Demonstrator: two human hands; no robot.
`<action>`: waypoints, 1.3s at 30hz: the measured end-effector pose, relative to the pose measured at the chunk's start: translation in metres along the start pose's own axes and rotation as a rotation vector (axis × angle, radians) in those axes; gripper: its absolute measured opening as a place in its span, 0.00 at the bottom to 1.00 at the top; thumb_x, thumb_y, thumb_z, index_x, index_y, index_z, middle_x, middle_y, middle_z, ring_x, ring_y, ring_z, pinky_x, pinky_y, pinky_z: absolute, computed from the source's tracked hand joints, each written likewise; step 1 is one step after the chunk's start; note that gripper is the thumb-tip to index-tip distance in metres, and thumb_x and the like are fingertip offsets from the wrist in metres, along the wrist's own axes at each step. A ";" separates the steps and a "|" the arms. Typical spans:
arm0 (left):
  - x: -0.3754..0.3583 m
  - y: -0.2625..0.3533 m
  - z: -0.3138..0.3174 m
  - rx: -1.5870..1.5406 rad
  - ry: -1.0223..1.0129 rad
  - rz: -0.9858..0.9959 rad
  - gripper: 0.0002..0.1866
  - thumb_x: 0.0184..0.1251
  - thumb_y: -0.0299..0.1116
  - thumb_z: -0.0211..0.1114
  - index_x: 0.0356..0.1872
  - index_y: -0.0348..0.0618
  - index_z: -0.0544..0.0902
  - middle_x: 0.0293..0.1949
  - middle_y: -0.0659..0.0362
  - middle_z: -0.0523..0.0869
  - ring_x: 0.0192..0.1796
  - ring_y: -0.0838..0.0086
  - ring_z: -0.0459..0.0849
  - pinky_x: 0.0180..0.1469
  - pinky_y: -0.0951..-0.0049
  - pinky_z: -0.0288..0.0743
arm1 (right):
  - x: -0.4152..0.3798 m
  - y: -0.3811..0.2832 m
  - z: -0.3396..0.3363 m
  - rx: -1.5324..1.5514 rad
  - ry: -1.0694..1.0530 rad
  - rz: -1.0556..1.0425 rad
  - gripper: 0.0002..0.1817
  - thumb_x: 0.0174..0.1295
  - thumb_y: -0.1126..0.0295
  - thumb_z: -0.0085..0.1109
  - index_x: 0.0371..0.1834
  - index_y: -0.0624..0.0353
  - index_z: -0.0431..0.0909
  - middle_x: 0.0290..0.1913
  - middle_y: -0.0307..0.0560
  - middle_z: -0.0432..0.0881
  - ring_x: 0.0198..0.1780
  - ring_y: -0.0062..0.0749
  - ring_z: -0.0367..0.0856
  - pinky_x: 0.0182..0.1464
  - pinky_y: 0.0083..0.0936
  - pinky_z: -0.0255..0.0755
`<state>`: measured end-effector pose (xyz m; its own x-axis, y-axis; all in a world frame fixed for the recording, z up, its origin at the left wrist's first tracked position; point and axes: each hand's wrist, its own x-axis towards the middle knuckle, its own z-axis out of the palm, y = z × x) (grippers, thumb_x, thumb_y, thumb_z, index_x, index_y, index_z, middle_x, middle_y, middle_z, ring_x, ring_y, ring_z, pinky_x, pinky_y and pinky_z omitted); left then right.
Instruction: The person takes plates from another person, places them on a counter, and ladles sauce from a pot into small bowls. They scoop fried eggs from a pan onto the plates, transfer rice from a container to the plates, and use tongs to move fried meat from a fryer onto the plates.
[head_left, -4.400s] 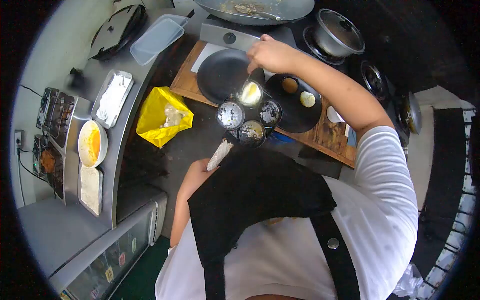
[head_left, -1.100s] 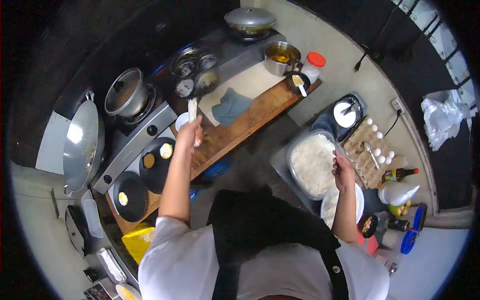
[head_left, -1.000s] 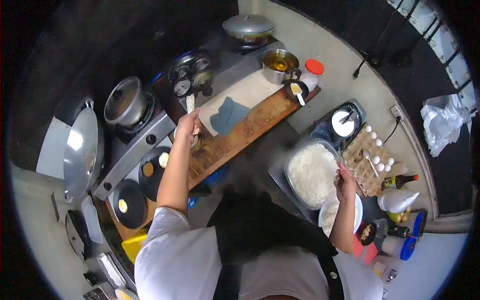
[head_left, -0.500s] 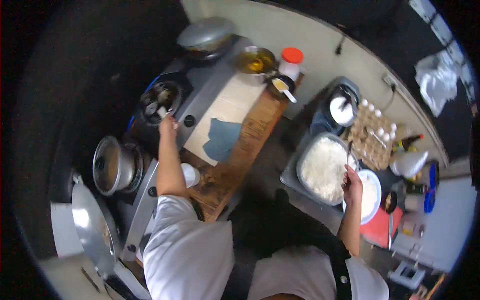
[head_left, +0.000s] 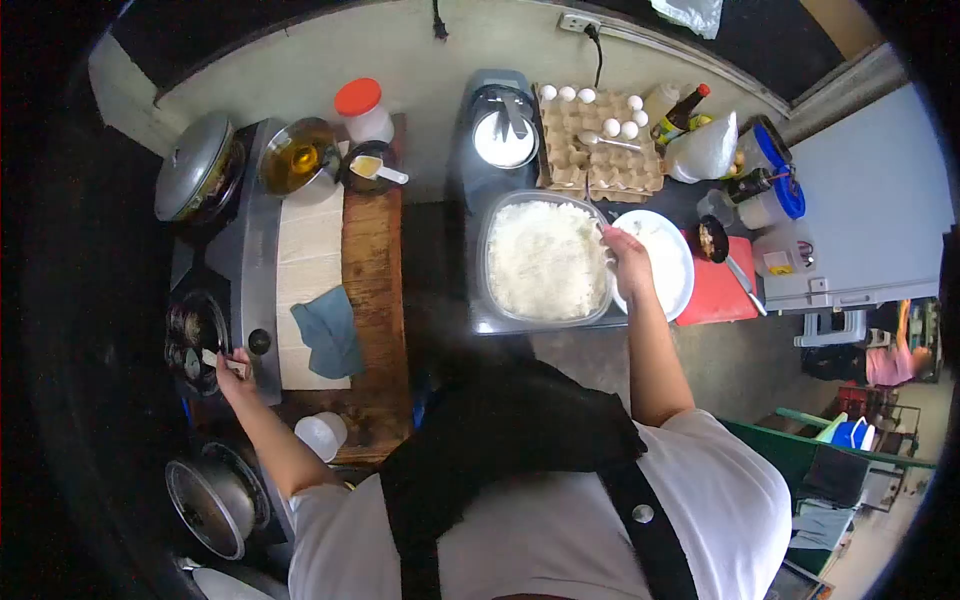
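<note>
My left hand (head_left: 235, 372) is closed around a short pale handle (head_left: 210, 357) at the edge of a dark pan (head_left: 196, 338) on the stove. Dark, shiny contents show dimly in that pan. My right hand (head_left: 628, 258) grips a thin metal utensil (head_left: 599, 212), its far end pointing away from me; its kind is hard to make out. That hand is over the gap between a clear tub (head_left: 484, 262) full of white powder or crumbs (head_left: 545, 258) and a white bowl (head_left: 686, 262) with more white powder.
Beside the stove, a wooden counter (head_left: 375, 270) bears a blue-grey cloth (head_left: 328, 332), a white cup (head_left: 322, 434), a pot of yellow oil (head_left: 300, 158) and a red-lidded jar (head_left: 362, 112). Right of the tub are an egg tray (head_left: 600, 150), a red cutting board (head_left: 722, 285) and a knife (head_left: 742, 278).
My view has swung to the right, so everything appears shifted left. My left hand stays at the dark pan; my right hand stays by the tub and bowl, utensil still held.
</note>
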<state>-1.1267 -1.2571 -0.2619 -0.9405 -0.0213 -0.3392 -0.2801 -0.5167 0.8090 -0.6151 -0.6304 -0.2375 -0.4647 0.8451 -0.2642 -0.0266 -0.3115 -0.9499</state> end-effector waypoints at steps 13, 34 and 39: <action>-0.229 -0.178 -0.002 0.400 0.392 0.765 0.24 0.63 0.30 0.62 0.60 0.43 0.68 0.46 0.56 0.80 0.41 0.68 0.80 0.38 0.68 0.76 | 0.162 -0.035 -0.125 -0.869 0.299 -0.677 0.10 0.59 0.66 0.58 0.40 0.53 0.87 0.38 0.51 0.86 0.40 0.44 0.85 0.47 0.37 0.75; -0.642 -0.271 0.090 0.884 0.800 0.606 0.03 0.58 0.25 0.70 0.32 0.38 0.85 0.43 0.55 0.81 0.46 0.67 0.80 0.43 0.72 0.75 | 0.078 -0.189 0.094 -0.455 -0.216 -1.478 0.12 0.63 0.76 0.59 0.49 0.62 0.81 0.46 0.50 0.76 0.42 0.35 0.75 0.43 0.31 0.74; -0.718 -0.257 0.050 0.825 0.920 0.564 0.06 0.58 0.29 0.71 0.29 0.38 0.85 0.39 0.56 0.81 0.41 0.66 0.81 0.43 0.70 0.76 | -0.037 -0.115 0.183 -0.090 -0.880 -1.404 0.12 0.63 0.77 0.59 0.49 0.64 0.79 0.49 0.50 0.74 0.45 0.34 0.76 0.46 0.28 0.74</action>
<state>-0.3896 -1.0661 -0.2023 -0.5873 -0.7846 0.1987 -0.2407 0.4036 0.8827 -0.7572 -0.7052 -0.0876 -0.4505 -0.0702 0.8900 -0.7965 0.4820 -0.3651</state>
